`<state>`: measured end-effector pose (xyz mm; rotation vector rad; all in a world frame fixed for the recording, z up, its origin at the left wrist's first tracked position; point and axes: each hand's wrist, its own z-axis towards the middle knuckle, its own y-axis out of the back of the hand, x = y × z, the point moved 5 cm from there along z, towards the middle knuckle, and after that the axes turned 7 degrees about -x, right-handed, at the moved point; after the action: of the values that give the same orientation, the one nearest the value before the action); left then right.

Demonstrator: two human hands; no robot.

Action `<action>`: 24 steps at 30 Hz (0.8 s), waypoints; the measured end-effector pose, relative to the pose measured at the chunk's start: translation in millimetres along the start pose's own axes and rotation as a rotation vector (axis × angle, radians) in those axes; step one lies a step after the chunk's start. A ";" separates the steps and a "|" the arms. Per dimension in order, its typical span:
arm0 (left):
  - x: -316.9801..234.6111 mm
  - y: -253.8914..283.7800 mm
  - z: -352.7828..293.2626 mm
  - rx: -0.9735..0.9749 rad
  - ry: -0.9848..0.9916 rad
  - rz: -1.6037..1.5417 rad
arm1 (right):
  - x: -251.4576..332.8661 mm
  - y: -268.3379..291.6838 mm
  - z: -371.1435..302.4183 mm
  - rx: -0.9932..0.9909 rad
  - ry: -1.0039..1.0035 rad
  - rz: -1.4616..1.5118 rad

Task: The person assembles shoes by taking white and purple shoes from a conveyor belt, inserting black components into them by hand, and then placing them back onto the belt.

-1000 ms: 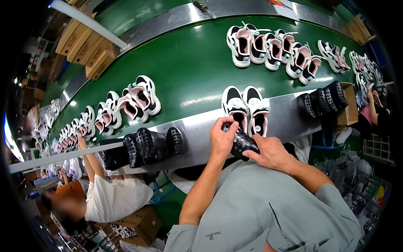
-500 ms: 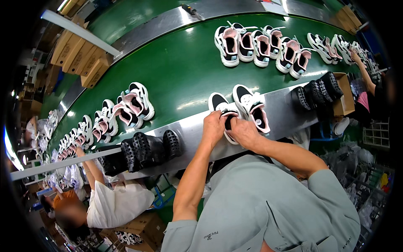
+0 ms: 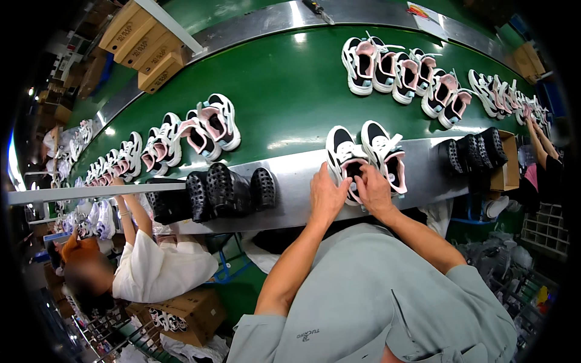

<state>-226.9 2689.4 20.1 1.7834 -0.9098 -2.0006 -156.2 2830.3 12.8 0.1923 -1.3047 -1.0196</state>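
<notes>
A white and black sneaker [image 3: 342, 145] with a pink lining stands in front of me on the metal edge of the line, toe pointing away. My left hand [image 3: 328, 193] holds its left side near the heel, thumb at the collar. On the other side, my right hand [image 3: 374, 192] is closed on the collar, its thumb and fingers at the opening. The matching sneaker [image 3: 396, 166] stands just right of it, with loose white laces, touched by neither hand as far as I can tell. My fingers partly hide the held shoe's heel.
Paired sneakers stand along the green belt [image 3: 284, 91], including a group [image 3: 405, 78] at far right and one [image 3: 212, 127] at left. Black studded forms [image 3: 227, 190] sit on the metal ledge [image 3: 296, 175] on both sides. Co-workers' arms [image 3: 136, 212] reach in left and right.
The view has shifted, so the belt's contents sit differently in it. My hands have moved apart around the sneaker's collar, and its pink-lined opening shows more.
</notes>
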 end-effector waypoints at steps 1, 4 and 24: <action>4.5 -6.1 -10.1 0.069 0.210 0.094 | -2.8 -1.2 1.1 0.020 -0.085 0.015; 8.6 -22.5 -11.1 0.104 0.255 0.069 | 1.9 -8.1 11.0 0.230 -0.290 0.116; 40.8 5.5 13.1 -0.051 0.036 -0.065 | 18.8 -15.4 55.5 0.453 0.306 0.263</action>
<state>-247.8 2663.6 -7.6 1.8373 -0.7927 -2.0048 -213.1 2830.8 33.6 0.4877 -1.2228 -0.4406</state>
